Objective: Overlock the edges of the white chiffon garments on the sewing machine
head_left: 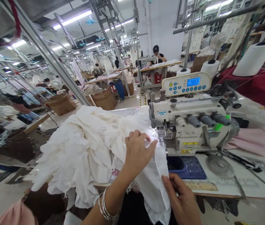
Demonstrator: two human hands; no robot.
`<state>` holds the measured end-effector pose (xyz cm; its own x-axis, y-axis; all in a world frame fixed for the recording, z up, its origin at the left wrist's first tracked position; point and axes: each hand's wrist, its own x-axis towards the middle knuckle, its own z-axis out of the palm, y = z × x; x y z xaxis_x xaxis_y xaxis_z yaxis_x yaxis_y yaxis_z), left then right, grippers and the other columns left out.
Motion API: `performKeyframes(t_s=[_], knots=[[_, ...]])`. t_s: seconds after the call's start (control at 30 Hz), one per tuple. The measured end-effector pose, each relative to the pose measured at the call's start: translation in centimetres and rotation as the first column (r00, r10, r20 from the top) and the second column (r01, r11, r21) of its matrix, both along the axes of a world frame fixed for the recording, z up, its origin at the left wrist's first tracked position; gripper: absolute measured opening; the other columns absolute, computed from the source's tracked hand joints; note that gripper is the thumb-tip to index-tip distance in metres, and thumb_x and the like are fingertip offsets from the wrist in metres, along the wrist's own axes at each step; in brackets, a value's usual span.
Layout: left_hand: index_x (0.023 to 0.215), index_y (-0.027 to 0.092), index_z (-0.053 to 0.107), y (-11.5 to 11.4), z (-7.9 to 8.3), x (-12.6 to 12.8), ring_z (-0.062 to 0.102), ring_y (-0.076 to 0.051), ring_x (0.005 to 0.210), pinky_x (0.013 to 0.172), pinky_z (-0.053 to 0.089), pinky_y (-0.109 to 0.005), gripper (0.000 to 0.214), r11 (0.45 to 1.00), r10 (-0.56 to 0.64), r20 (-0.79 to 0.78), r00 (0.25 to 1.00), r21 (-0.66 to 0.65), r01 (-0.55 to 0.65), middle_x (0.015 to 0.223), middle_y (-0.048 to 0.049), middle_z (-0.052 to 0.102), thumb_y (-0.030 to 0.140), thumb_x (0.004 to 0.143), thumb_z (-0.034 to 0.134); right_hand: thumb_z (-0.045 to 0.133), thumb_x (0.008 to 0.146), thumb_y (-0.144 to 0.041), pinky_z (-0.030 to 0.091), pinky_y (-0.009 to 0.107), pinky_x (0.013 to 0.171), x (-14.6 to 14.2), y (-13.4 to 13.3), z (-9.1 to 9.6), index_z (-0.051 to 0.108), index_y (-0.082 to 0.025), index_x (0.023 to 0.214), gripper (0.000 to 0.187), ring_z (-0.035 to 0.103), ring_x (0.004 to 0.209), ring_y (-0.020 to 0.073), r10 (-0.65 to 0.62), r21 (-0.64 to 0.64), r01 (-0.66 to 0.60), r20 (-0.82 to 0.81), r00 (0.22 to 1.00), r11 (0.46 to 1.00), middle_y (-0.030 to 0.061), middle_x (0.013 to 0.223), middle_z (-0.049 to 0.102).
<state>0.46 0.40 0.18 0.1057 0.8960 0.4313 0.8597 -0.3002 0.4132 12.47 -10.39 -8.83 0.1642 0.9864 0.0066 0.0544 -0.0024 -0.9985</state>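
Note:
White fabric [153, 190] runs from under the presser area of a Jack overlock sewing machine [188, 115] down over the table's front edge. My left hand [138, 148], with silver bangles at the wrist, rests on this cloth just left of the lit needle area. Its fingers are bent, and the thumb is spread apart from the index finger. Lower down, my right hand [180, 193] pinches the right edge of the same fabric between thumb and fingers. A large heap of white cloth pieces [76, 150] lies left of my hands, partly hanging off the table.
A control panel [186, 84] with a lit screen tops the machine. Thread cones [252, 59] stand behind it. A blue tray [191, 167] is set in front of the machine, and pink fabric [259, 140] lies right. Across the aisle, a person [157, 57] sits at another machine.

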Motion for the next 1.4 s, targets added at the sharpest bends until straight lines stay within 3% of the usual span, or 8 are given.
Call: performKeyframes(t_s=[0.17,0.37,0.47,0.57,0.73,0.9,1.1,1.4], knots=[[0.072,0.019,0.057,1.3,-0.1,0.9,0.055,-0.021,0.081,0.076,0.040,-0.040,0.011,0.992,-0.117,0.011,0.993,-0.047,0.117,0.079,-0.0016,0.061,0.012,0.079,0.061,0.053,0.089,-0.051,0.041,0.019,0.057,0.0,-0.1,0.0,0.059,-0.019,0.080,0.033,0.054,0.062,0.0137,0.007,0.011,-0.007,0.001,1.000,1.000,-0.0015,0.064,0.061],[0.076,0.019,0.052,1.0,-0.3,1.0,0.055,-0.019,0.080,0.074,0.045,-0.035,0.014,0.982,-0.165,0.033,0.986,0.101,0.161,0.078,-0.0026,0.060,0.007,0.082,0.053,0.051,0.089,-0.052,0.039,0.019,0.054,0.0,-0.3,-0.1,0.058,-0.019,0.082,0.035,0.054,0.061,0.0142,0.019,-0.013,-0.019,0.021,1.000,1.000,-0.0010,0.066,0.061],[0.088,0.018,0.054,-1.5,-0.6,1.0,0.057,-0.021,0.091,0.079,0.049,-0.036,0.011,0.900,-0.308,-0.032,0.951,0.315,0.302,0.092,-0.0073,0.061,0.008,0.085,0.051,0.051,0.090,-0.051,0.039,0.020,0.056,-0.1,-0.5,-0.7,0.058,-0.019,0.080,0.034,0.051,0.060,0.0134,0.022,0.009,-0.022,0.019,1.000,1.000,-0.0020,0.064,0.057],[0.091,0.016,0.056,-3.6,-1.4,1.1,0.059,-0.021,0.094,0.082,0.052,-0.036,0.011,0.818,-0.394,-0.145,0.908,0.395,0.418,0.092,-0.0082,0.063,0.007,0.085,0.055,0.053,0.089,-0.050,0.038,0.020,0.059,0.1,-0.8,-1.1,0.059,-0.019,0.078,0.033,0.046,0.057,0.0120,-0.028,0.047,0.026,0.051,0.998,0.999,-0.0032,0.062,0.054],[0.092,0.014,0.060,-2.9,-2.8,0.8,0.062,-0.018,0.096,0.087,0.055,-0.032,0.015,0.836,-0.392,-0.034,0.919,0.404,0.371,0.091,-0.0069,0.065,0.003,0.086,0.053,0.052,0.089,-0.051,0.037,0.020,0.056,0.5,-0.7,-0.6,0.059,-0.020,0.082,0.033,0.047,0.056,0.0129,-0.029,0.010,0.029,0.046,0.999,1.000,-0.0031,0.060,0.057],[0.092,0.015,0.062,-0.7,-2.4,0.2,0.064,-0.017,0.095,0.088,0.056,-0.034,0.013,0.863,-0.424,0.032,0.905,0.317,0.393,0.097,-0.0069,0.066,0.008,0.089,0.052,0.052,0.088,-0.052,0.040,0.020,0.057,0.6,0.2,-0.2,0.058,-0.020,0.084,0.033,0.051,0.059,0.0135,-0.015,-0.004,0.015,0.018,1.000,1.000,-0.0024,0.063,0.059],[0.098,0.014,0.062,-2.2,-1.8,0.3,0.062,-0.021,0.098,0.086,0.057,-0.038,0.015,0.784,-0.477,-0.068,0.876,0.418,0.459,0.096,-0.0091,0.067,0.010,0.084,0.059,0.056,0.088,-0.046,0.041,0.019,0.056,0.9,0.5,-0.5,0.060,-0.018,0.084,0.029,0.052,0.057,0.0123,-0.010,0.066,0.007,0.060,0.998,0.998,-0.0021,0.064,0.060],[0.094,0.015,0.063,-1.3,-2.3,-0.2,0.063,-0.018,0.098,0.090,0.055,-0.034,0.015,0.845,-0.452,0.002,0.892,0.322,0.427,0.093,-0.0056,0.068,0.006,0.087,0.053,0.055,0.087,-0.050,0.041,0.019,0.054,0.6,0.5,-0.5,0.061,-0.019,0.086,0.031,0.053,0.057,0.0133,-0.019,-0.005,0.019,0.011,1.000,1.000,-0.0009,0.065,0.062]])
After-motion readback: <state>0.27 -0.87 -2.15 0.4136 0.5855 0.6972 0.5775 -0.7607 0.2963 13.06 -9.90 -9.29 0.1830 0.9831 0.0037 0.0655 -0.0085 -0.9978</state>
